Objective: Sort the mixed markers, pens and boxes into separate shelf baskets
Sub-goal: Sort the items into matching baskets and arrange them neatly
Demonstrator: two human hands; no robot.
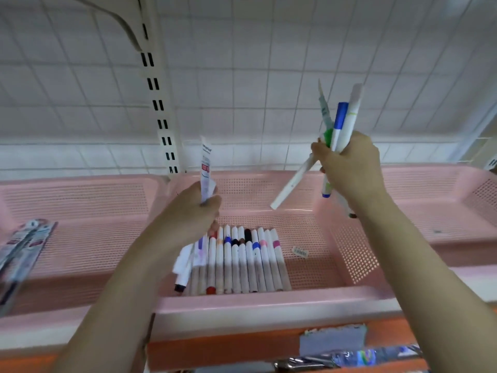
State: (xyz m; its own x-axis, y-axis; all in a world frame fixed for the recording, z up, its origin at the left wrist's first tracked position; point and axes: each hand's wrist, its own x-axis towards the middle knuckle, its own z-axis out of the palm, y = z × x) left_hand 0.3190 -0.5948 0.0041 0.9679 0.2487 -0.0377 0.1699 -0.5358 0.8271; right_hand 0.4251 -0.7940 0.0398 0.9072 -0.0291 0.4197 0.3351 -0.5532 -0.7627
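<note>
middle pink basket [269, 305] holds marker row [242, 262] lying 12-to-6, your left hand [188, 211] grips upright packaged pen [205, 168], your right hand [349, 165] clutches marker bunch [341, 125] pointing 12

A stationery shop: slotted shelf upright [157, 103], wire-grid backing [269, 76], pink display baskets [269, 302] of markers [242, 262].

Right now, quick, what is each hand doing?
Left hand: closed around a white packaged pen.
Right hand: closed around a bunch of markers.
</note>
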